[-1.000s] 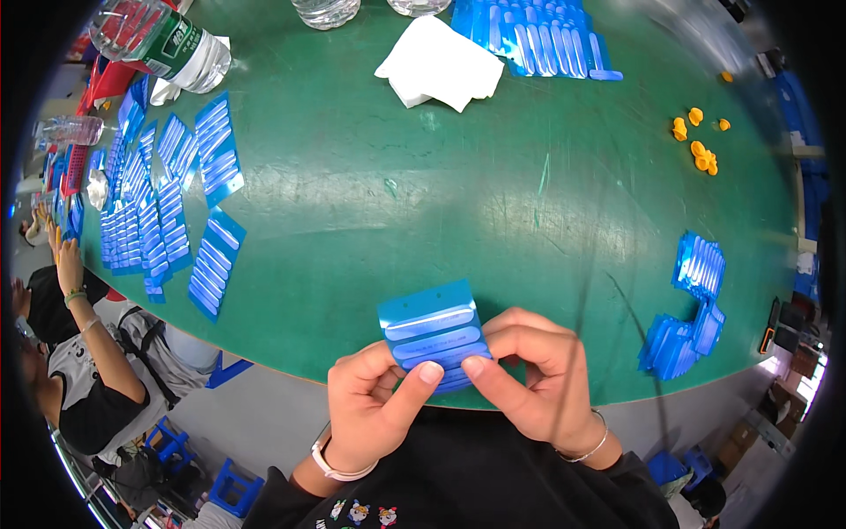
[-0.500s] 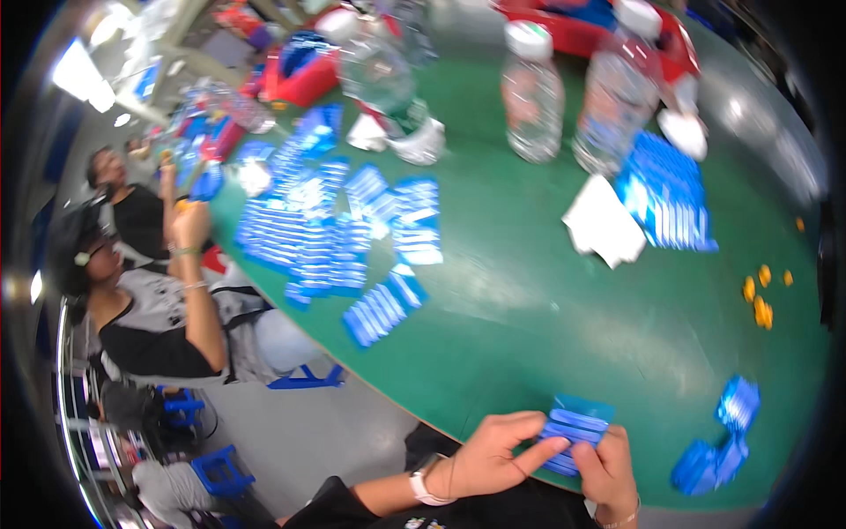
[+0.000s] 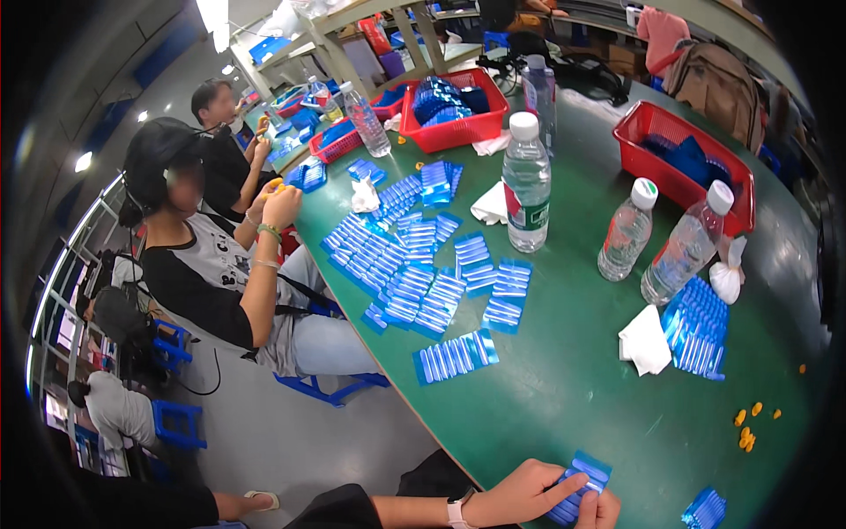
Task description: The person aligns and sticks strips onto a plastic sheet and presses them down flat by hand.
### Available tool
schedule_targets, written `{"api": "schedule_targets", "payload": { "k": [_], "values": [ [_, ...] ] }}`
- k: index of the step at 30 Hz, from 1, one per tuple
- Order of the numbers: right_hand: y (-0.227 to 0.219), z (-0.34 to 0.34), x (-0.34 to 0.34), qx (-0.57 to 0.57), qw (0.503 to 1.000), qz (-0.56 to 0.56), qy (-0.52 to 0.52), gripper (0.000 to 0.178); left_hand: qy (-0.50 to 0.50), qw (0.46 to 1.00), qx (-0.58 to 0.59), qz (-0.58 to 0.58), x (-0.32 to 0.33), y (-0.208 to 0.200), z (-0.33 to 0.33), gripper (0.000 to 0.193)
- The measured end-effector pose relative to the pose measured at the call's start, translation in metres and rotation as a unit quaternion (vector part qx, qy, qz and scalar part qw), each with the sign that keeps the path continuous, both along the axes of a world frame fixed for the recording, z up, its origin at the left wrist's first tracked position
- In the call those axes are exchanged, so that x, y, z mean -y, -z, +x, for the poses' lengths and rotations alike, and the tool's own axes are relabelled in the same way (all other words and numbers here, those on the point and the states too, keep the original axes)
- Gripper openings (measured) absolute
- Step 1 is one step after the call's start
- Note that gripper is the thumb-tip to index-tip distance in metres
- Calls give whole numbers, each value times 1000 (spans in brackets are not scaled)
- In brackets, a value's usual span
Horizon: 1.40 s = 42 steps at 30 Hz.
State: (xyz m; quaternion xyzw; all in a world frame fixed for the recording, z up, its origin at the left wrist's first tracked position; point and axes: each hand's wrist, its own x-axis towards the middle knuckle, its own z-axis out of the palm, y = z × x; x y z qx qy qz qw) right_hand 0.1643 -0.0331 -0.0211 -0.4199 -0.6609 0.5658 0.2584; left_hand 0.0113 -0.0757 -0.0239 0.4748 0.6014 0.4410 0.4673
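Held in both hands, close together and clamped on it, low in the view and toward the right, by the near edge of the green table (image 3: 529,388): one blue pack (image 3: 594,469). Glossy and bright blue, with a flat, see-through strip at the top end, and below this a row of raised, rounded ribs, paler where shining in the light. Tilted somewhat, and hidden in good part behind fingers. Gripped at the left side by the left hand (image 3: 520,496), with one digit laid across the front; pinched at the lower right by the right hand (image 3: 602,512) (cut by the lower edge of the view).

Compared with one second ago, seen lower and farther right, after a leftward turn of the camera. Still held by the same two hands, but showing less of the front. Now visible only in part, at the bottom: a small pile of packs (image 3: 705,509). Shown nearer to the middle than before: the spread-out packs (image 3: 366,251). Newly in view beyond: red baskets (image 3: 449,132). Lying on the table as earlier: yellow pieces (image 3: 747,434) and white tissue (image 3: 645,344).
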Motion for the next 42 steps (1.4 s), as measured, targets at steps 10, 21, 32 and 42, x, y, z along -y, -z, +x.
{"api": "schedule_targets", "payload": {
  "k": [10,21,32,42],
  "values": [
    [-7,-5,-1,60,998,11,-10,35,2,987,-92,131,-6,-10,1,19],
    [-23,-5,-5,-8,991,75,-110,20,-75,989,-72,110,-3,-10,6,27],
    [-30,-4,-8,48,977,59,-198,16,-70,991,-46,101,-8,-20,3,19],
    [-35,1,-3,78,968,-20,-236,14,-51,996,36,71,-13,-28,0,22]
  ]
}}
